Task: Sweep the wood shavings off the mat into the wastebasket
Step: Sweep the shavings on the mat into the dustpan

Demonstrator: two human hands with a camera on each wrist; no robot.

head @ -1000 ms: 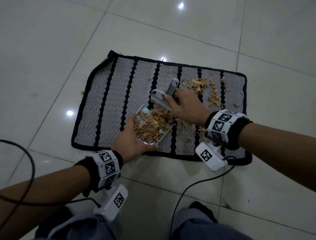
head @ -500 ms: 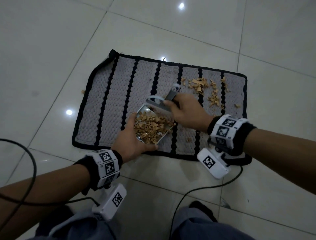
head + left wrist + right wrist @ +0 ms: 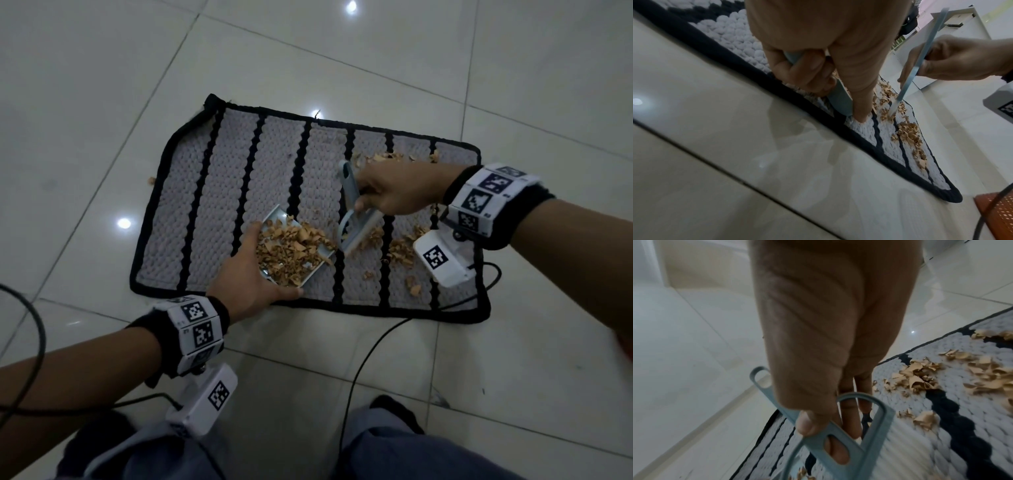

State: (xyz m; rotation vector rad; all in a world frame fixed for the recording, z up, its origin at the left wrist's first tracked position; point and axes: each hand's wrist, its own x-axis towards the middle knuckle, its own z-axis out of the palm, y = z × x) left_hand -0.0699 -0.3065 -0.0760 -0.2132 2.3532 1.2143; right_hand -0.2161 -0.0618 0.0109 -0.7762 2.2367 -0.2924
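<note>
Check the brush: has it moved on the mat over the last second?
Yes. The brush has moved from beside the dustpan toward the right end of the mat, roughly one black stripe over, with the right hand.

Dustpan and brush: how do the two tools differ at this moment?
The dustpan, held by the left hand, lies low on the mat and is heaped with wood shavings; the brush, gripped by the right hand, stands tilted with its bristle edge down among loose shavings on the mat. The dustpan is a broad tray; the brush is narrow with a slotted handle. Both are the same pale blue-grey.
</note>
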